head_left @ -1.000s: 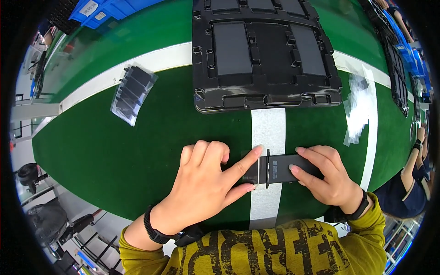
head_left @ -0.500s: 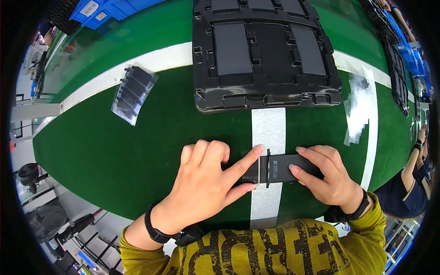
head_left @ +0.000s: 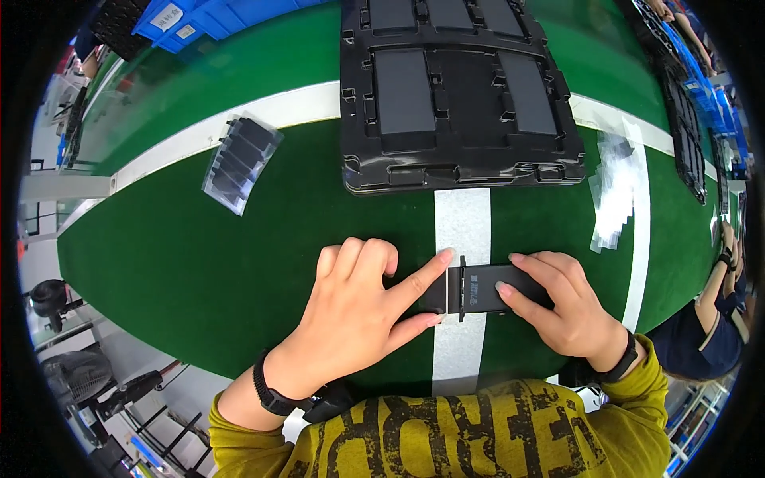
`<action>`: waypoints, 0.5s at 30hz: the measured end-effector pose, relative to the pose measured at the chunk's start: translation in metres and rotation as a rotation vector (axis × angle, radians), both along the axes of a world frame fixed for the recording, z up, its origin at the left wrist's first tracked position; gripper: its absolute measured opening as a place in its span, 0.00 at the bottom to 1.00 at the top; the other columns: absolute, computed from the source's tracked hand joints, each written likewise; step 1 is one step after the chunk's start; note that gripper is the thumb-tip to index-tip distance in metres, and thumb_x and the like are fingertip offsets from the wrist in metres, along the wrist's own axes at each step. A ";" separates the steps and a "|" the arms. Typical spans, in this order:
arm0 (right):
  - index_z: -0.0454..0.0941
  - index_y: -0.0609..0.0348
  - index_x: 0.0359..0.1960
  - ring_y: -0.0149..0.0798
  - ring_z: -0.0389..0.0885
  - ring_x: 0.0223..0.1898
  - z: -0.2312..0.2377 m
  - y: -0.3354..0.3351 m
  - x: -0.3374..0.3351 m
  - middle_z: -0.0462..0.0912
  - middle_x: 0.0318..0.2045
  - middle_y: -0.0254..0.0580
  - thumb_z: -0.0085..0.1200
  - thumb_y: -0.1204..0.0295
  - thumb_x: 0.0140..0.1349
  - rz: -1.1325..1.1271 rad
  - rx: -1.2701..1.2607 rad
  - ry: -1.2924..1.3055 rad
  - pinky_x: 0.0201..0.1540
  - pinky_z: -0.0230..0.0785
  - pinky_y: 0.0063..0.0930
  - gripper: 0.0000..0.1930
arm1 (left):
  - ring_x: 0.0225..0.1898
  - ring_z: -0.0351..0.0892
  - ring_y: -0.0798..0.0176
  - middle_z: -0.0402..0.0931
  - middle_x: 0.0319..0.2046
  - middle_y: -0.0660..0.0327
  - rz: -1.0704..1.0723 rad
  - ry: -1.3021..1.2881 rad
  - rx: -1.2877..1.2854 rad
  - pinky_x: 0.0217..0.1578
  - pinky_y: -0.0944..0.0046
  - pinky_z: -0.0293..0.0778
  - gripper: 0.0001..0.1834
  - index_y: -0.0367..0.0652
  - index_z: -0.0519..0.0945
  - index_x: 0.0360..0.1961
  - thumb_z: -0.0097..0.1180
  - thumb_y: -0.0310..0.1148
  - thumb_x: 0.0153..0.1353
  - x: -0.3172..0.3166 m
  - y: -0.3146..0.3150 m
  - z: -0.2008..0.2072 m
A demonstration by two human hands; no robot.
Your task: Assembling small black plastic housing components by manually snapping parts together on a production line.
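A flat black battery (head_left: 484, 291) with small pale print lies across the white stripe on the green table. My right hand (head_left: 570, 307) is closed on its right end, thumb and forefinger on its top face. A dark film strip (head_left: 434, 296) with a thin white line adjoins the battery's left end, beside a narrow black edge piece. My left hand (head_left: 343, 319) pinches this strip by its far and near edges between forefinger and thumb, its other fingers curled. The strip's far left part is partly hidden by my left hand.
Ahead stands a black moulded tray (head_left: 466, 171) with dark flat pieces in its pockets. A clear sheet with black stickers (head_left: 241, 163) lies to the left, and clear film sheets (head_left: 613, 195) lie to the right. Blue bins (head_left: 211, 20) sit at the far left.
The view has shifted slightly. Both hands keep their hold on the film strip and the battery, with hardly any visible movement.
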State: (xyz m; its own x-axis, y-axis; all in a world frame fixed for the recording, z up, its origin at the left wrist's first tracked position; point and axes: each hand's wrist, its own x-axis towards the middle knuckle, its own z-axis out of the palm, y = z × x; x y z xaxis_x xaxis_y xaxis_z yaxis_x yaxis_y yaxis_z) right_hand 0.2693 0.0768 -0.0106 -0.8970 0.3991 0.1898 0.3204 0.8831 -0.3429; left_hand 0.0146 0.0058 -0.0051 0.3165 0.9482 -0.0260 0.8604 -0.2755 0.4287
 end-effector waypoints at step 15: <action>0.77 0.57 0.46 0.48 0.70 0.48 0.003 -0.003 0.001 0.70 0.47 0.50 0.54 0.74 0.46 -0.026 0.012 0.019 0.50 0.66 0.37 0.21 | 0.40 0.72 0.59 0.72 0.36 0.58 -0.330 0.066 0.470 0.39 0.60 0.68 0.15 0.42 0.73 0.29 0.63 0.37 0.42 0.017 -0.005 -0.014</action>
